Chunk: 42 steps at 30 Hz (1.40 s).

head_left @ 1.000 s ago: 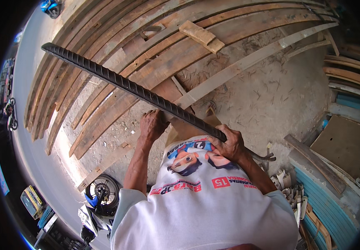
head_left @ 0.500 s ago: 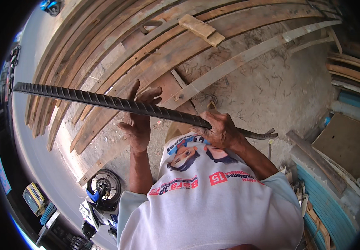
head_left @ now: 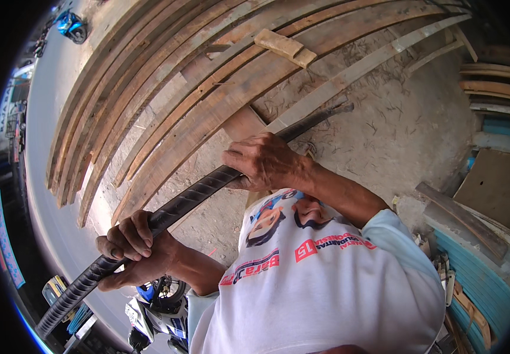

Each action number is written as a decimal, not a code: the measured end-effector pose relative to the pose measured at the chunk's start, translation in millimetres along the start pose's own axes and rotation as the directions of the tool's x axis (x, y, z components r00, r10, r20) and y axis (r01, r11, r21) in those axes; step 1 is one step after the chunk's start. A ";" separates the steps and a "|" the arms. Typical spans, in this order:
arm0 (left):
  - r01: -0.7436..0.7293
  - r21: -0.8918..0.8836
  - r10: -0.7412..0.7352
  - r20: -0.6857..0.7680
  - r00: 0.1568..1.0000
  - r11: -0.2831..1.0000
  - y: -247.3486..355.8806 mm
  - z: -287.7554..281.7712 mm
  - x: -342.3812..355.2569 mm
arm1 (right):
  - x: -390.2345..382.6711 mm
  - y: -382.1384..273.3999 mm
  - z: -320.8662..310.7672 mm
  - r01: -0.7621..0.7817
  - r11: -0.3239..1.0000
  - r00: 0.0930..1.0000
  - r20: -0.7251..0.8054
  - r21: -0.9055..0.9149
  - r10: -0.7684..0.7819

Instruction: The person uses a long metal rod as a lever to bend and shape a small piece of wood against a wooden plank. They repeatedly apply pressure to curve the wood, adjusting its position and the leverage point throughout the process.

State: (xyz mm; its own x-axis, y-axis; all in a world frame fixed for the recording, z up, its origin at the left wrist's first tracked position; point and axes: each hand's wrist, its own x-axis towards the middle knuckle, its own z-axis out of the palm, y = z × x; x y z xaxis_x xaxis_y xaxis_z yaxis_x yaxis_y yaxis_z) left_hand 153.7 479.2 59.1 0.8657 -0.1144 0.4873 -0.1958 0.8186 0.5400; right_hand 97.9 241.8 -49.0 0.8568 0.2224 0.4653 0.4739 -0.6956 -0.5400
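Ahead, beyond the black bar (head_left: 189, 197), planks (head_left: 197, 128) overlie littered floor (head_left: 396, 141).

blk ribbed bar (head_left: 193, 195), brn planks (head_left: 243, 91)

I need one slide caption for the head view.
Left hand and right hand grip a dark, ribbed metal bar near long brown wooden planks.

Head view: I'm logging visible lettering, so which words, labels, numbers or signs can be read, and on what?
Wording left uncopied; where it stands:
White fabric shirt with pale-blue sleeves: legible coloured lettering, a number in a red box.
Pale sign, left edge: partly legible.
Long blue sign below: too blurred.
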 end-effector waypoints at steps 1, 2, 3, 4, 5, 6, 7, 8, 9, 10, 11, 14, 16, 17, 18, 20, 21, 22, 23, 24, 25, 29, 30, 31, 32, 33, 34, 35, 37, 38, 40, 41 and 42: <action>-0.024 0.012 0.024 0.007 1.000 1.000 5.0 7.2 -1.2 | 4.9 -0.1 -2.8 0.023 1.000 1.000 -0.009 0.003 -0.023; -0.038 0.000 0.038 0.049 0.998 0.999 6.8 12.2 1.9 | 11.0 -1.0 -8.5 0.046 0.999 0.999 -0.019 0.006 -0.046; -0.053 -0.007 0.053 0.085 0.995 0.999 9.9 17.8 1.4 | 13.4 -2.6 -11.9 0.070 0.997 0.997 -0.024 0.017 -0.070; -0.054 0.016 0.053 0.082 0.995 0.998 9.9 23.2 1.4 | 13.5 -0.1 -12.6 0.079 0.997 0.996 -0.033 0.010 -0.079; -0.055 0.040 0.051 0.080 0.995 0.998 7.2 28.5 2.6 | 13.3 4.4 -14.2 0.088 0.996 0.995 -0.043 0.004 -0.088; -0.060 0.052 0.056 0.084 0.995 0.997 3.5 30.6 4.0 | 14.5 9.0 -16.3 0.100 0.995 0.993 -0.055 -0.016 -0.100; -0.060 0.075 0.054 0.082 0.995 0.995 -0.4 31.5 3.8 | 13.6 13.8 -16.8 0.111 0.994 0.991 -0.078 -0.019 -0.112; -0.058 0.096 0.051 0.081 0.995 0.994 -5.0 31.9 3.3 | 11.1 19.5 -16.0 0.121 0.992 0.987 -0.101 -0.023 -0.123; -0.052 0.126 0.043 0.073 0.996 0.991 -9.8 34.6 2.5 | 8.7 23.4 -17.2 0.129 0.992 0.984 -0.122 -0.018 -0.130; -0.032 0.094 0.024 0.085 0.996 0.995 -13.2 40.0 4.7 | 8.1 25.6 -20.6 0.138 0.990 0.982 -0.124 -0.028 -0.140; -0.019 0.105 0.009 0.095 0.995 0.994 -16.8 42.7 6.9 | 8.1 29.0 -24.9 0.132 0.991 0.982 -0.130 -0.028 -0.134; 0.011 0.134 -0.027 0.116 0.993 0.991 -28.4 47.7 11.0 | 4.1 42.2 -34.8 0.108 0.994 0.984 -0.142 -0.020 -0.110; 0.010 0.149 -0.027 0.116 0.993 0.989 -39.1 50.2 13.2 | 0.6 53.0 -37.8 0.097 0.995 0.986 -0.138 -0.009 -0.097; -0.046 0.115 0.040 0.057 0.998 0.992 -31.2 49.8 16.6 | 1.0 54.1 -35.4 0.111 0.994 0.983 -0.142 -0.012 -0.112; -0.115 0.098 0.116 -0.010 0.993 0.989 -7.8 51.9 21.6 | 4.6 52.5 -31.7 0.138 0.990 0.980 -0.142 -0.001 -0.137; -0.270 0.068 0.278 -0.173 0.945 0.960 42.3 48.7 39.4 | 1.6 53.7 -25.4 0.118 0.993 0.987 -0.104 -0.019 -0.120; -0.367 0.079 0.375 -0.269 0.887 0.927 75.1 37.9 47.6 | -0.8 54.0 -21.9 0.091 0.995 0.994 -0.063 -0.034 -0.093; -0.335 0.158 0.362 -0.196 0.912 0.929 121.6 1.3 49.4 | 0.0 51.7 -18.5 0.071 0.997 0.997 -0.031 -0.040 -0.073; -0.305 0.240 0.342 -0.129 0.931 0.922 161.0 -46.1 41.4 | -2.2 49.1 -7.8 0.083 0.996 0.997 -0.003 -0.040 -0.083; -0.241 0.309 0.317 -0.225 0.921 0.920 169.3 -89.1 19.7 | -5.3 50.4 7.6 0.100 0.994 0.995 0.019 -0.035 -0.099; -0.181 0.350 0.296 -0.309 0.904 0.919 165.7 -124.5 6.5 | -2.1 57.0 20.5 0.120 0.991 0.992 0.033 -0.053 -0.118; -0.244 0.259 0.313 -0.272 0.910 0.935 141.8 -121.6 4.1 | -5.1 58.6 27.3 0.135 0.989 0.991 0.024 -0.066 -0.133; -0.247 0.245 0.310 -0.265 0.913 0.938 141.8 -120.0 6.8 | -2.7 57.0 26.5 0.114 0.992 0.992 0.062 -0.060 -0.111; -0.251 0.231 0.308 -0.259 0.916 0.940 143.0 -117.9 8.5 | 0.1 55.3 25.0 0.099 0.994 0.993 0.069 -0.044 -0.096; -0.255 0.272 0.336 -0.310 0.889 0.928 143.8 -117.2 11.0 | 2.9 52.4 23.2 0.085 0.996 0.994 0.077 -0.027 -0.083; -0.266 0.319 0.376 -0.360 0.854 0.910 144.4 -110.2 13.6 | 9.5 47.1 20.6 0.084 0.996 0.993 0.088 -0.006 -0.083; -0.279 0.247 0.351 -0.324 0.878 0.928 142.4 -99.8 18.5 | 17.5 36.3 14.5 0.104 0.995 0.989 0.111 -0.007 -0.102; -0.291 0.232 0.352 -0.290 0.890 0.928 141.5 -86.6 23.5 | 28.8 24.9 6.7 0.146 0.989 0.985 0.094 0.017 -0.147; -0.346 0.197 0.385 -0.217 0.897 0.917 139.0 -67.5 27.4 | 43.9 9.8 0.4 0.197 0.979 0.971 0.126 0.054 -0.202; -0.386 0.221 0.425 -0.173 0.888 0.896 137.7 -61.3 23.0 | 50.8 6.9 3.2 0.247 0.967 0.959 0.128 0.069 -0.254; -0.345 0.292 0.436 -0.356 0.826 0.892 124.5 -107.8 -0.5 | 46.8 9.9 20.2 0.266 0.964 0.950 0.180 -0.026 -0.257; -0.327 0.319 0.447 -0.459 0.768 0.889 121.8 -133.3 -14.8 | 49.3 10.7 27.7 0.296 0.955 0.937 0.202 -0.025 -0.285; -0.358 0.278 0.448 -0.421 0.789 0.891 122.5 -140.3 -18.0 | 46.6 9.2 34.3 0.301 0.953 0.931 0.223 -0.021 -0.289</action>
State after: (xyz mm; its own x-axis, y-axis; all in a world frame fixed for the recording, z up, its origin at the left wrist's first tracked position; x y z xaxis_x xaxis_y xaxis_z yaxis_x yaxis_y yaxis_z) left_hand 178.7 660.5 20.2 0.7889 0.5132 0.3379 -0.6126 0.6140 0.4977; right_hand 149.2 269.1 -56.3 0.7061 0.5602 0.4331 0.7053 -0.6106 -0.3601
